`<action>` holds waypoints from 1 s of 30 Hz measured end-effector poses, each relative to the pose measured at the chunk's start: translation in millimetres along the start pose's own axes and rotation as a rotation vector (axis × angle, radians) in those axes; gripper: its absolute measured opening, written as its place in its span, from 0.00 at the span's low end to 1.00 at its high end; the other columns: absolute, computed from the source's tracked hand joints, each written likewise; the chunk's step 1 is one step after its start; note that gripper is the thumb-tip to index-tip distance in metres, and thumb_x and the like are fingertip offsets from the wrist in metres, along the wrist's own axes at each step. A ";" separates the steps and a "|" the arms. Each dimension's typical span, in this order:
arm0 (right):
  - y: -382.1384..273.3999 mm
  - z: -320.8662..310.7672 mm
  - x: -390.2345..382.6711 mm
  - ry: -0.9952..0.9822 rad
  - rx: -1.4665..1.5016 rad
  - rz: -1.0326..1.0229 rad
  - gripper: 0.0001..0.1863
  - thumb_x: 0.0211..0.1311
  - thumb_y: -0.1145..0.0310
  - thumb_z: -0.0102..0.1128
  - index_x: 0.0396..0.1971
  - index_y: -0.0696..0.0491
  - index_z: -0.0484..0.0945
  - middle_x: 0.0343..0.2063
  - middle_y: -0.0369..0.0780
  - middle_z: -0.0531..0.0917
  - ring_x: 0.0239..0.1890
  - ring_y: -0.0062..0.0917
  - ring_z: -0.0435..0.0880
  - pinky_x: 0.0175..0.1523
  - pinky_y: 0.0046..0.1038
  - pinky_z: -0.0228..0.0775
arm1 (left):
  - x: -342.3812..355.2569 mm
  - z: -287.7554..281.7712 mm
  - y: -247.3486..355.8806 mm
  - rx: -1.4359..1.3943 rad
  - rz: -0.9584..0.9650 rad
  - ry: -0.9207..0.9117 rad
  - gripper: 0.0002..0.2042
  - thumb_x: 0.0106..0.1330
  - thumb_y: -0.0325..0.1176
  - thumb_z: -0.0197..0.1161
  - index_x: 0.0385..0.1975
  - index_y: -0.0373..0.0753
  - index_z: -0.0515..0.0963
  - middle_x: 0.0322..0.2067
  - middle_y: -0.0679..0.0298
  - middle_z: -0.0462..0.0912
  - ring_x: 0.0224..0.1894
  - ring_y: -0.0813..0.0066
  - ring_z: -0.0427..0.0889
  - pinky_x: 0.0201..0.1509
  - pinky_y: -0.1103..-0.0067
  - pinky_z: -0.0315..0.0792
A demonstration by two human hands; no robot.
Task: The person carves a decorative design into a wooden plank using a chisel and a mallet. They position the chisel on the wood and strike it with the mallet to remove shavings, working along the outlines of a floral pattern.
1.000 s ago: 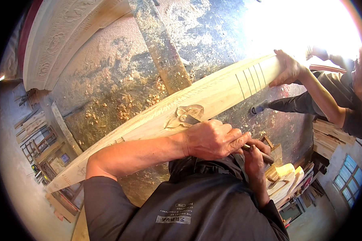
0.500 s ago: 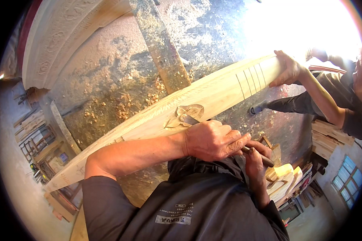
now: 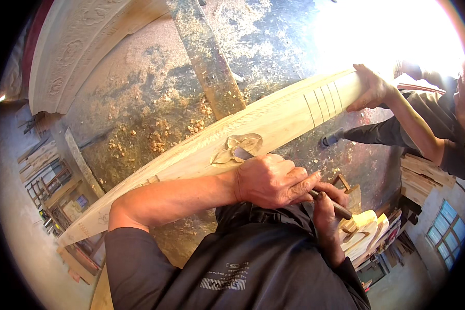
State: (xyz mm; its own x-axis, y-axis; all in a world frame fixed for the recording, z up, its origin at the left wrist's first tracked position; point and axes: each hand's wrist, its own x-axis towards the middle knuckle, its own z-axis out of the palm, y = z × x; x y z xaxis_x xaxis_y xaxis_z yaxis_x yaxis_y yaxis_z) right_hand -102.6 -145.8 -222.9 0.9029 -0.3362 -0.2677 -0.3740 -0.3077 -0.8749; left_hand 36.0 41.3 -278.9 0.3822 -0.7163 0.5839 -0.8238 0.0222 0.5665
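Both hands work one carving chisel (image 3: pixel 315 195) on a long pale wooden beam (image 3: pixel 274 124): the left hand (image 3: pixel 274 181) is wrapped tight around the blade end, the right hand (image 3: pixel 328 206) closed on the handle behind it. The edge sits at a leaf-shaped relief (image 3: pixel 240 147) midway along the beam (a co-worker's hand (image 3: pixel 369 88) steadies the beam's far end). Judged from this, carving is underway; the next cut calls for a short, controlled push along the leaf's outline.

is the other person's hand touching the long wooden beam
Yes, the other person's hand rests flat on the far end of the long wooden beam, just beyond the dark pencil lines drawn across it.
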 end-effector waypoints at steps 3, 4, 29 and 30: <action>-1.7 0.4 -2.7 -0.005 -0.012 0.036 0.18 0.63 0.66 0.63 0.43 0.63 0.92 0.29 0.47 0.92 0.30 0.26 0.91 0.39 0.29 0.80 | -0.6 0.3 0.0 0.010 -0.001 0.024 0.25 0.68 0.48 0.75 0.56 0.34 0.86 0.24 0.71 0.76 0.20 0.77 0.77 0.21 0.75 0.68; -1.6 0.3 -3.8 -0.007 -0.022 0.054 0.18 0.63 0.66 0.63 0.43 0.63 0.92 0.29 0.47 0.93 0.30 0.26 0.91 0.39 0.29 0.80 | -1.1 0.9 0.3 0.011 -0.001 0.033 0.25 0.69 0.48 0.75 0.56 0.34 0.86 0.24 0.71 0.77 0.20 0.77 0.77 0.21 0.75 0.68; -19.5 4.4 -19.5 -0.012 -0.133 -0.001 0.16 0.61 0.68 0.62 0.42 0.59 0.92 0.32 0.47 0.93 0.31 0.35 0.93 0.41 0.33 0.81 | -3.1 -4.8 4.4 -0.025 0.009 0.071 0.21 0.71 0.50 0.73 0.51 0.38 0.87 0.24 0.74 0.77 0.18 0.79 0.74 0.21 0.76 0.64; -20.5 5.4 -19.9 -0.006 -0.117 0.006 0.16 0.61 0.69 0.62 0.42 0.59 0.92 0.32 0.47 0.93 0.31 0.35 0.93 0.40 0.33 0.81 | -2.6 -5.0 4.4 -0.029 0.009 0.074 0.21 0.71 0.50 0.73 0.51 0.38 0.87 0.24 0.74 0.76 0.18 0.79 0.74 0.21 0.76 0.64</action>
State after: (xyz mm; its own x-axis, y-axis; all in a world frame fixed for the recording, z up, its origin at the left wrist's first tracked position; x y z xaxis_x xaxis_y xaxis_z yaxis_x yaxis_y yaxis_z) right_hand -111.7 -128.0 -201.8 0.9016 -0.3332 -0.2758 -0.4016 -0.4079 -0.8200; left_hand 33.5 46.8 -275.0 0.4055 -0.6623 0.6300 -0.8154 0.0493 0.5767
